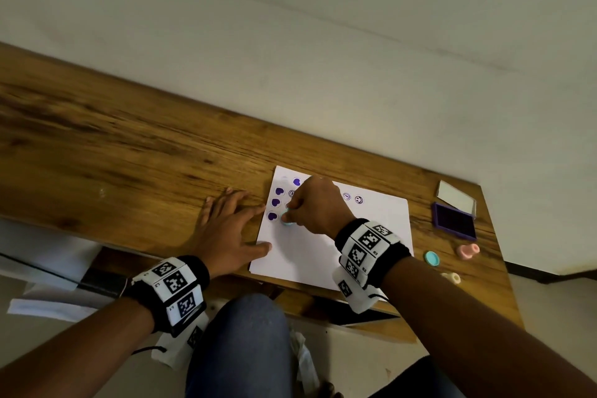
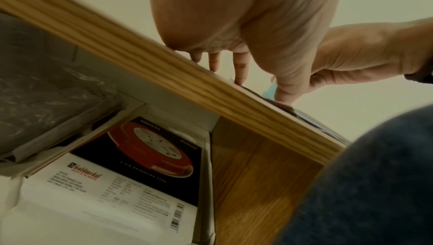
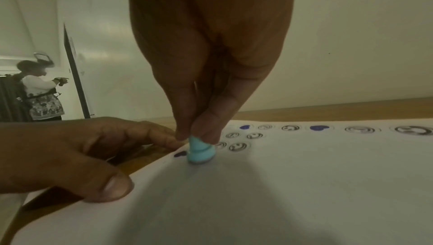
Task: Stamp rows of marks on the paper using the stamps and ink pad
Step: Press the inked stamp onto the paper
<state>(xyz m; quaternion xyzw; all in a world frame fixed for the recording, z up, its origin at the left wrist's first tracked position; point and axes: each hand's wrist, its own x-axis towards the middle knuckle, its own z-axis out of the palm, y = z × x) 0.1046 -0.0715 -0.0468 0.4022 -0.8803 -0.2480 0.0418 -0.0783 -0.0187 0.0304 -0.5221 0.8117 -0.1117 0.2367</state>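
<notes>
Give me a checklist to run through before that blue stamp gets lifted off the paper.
1. Blue stamp base down on the paper: ok.
2. Right hand pinches the stamp's top: ok.
3. Left hand steadies the paper's edge, thumb on the sheet: ok.
4. New mark sits next to the lowest heart mark: ok.
5. Ink fully transferred: cannot tell, the stamp covers it.
6. Ink pad open for re-inking: ok.
</notes>
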